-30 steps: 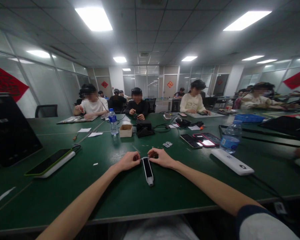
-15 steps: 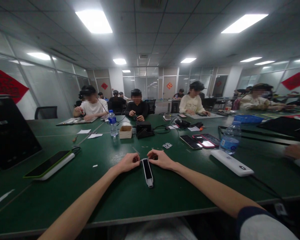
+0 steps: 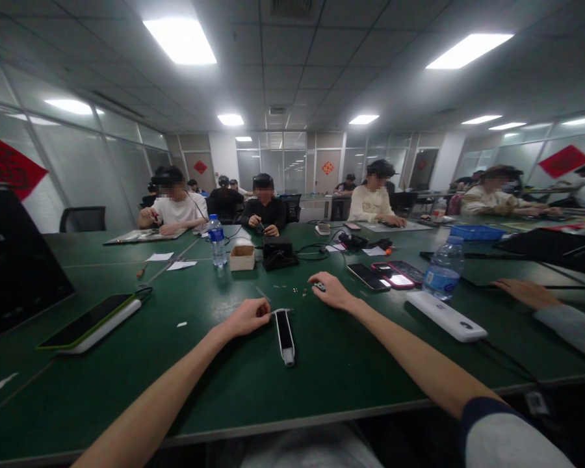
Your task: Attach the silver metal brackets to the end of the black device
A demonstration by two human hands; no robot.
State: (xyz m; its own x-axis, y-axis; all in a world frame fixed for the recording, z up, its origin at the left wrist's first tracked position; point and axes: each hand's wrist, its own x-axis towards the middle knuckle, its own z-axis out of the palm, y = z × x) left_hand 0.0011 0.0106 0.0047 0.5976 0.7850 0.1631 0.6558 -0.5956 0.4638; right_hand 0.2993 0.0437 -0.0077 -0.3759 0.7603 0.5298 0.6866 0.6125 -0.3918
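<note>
My left hand rests on the green table mat, its fingertips at one end of a thin silver strip. The strip lies across the top of a long black-and-white device, and I cannot tell whether the fingers grip it. My right hand reaches farther forward, its fingertips pinching a small perforated metal plate. Several tiny metal parts lie scattered just left of those fingers.
Several phones and a water bottle stand to the right, beside a white power bank. A co-worker's hand lies at the right edge. A phone on a white case lies left; a cardboard box stands ahead.
My right hand has moved forward from the device to the metal plate, which now sits in its fingertips. My left hand has drawn slightly left. The co-worker's hand has moved farther onto the table.
</note>
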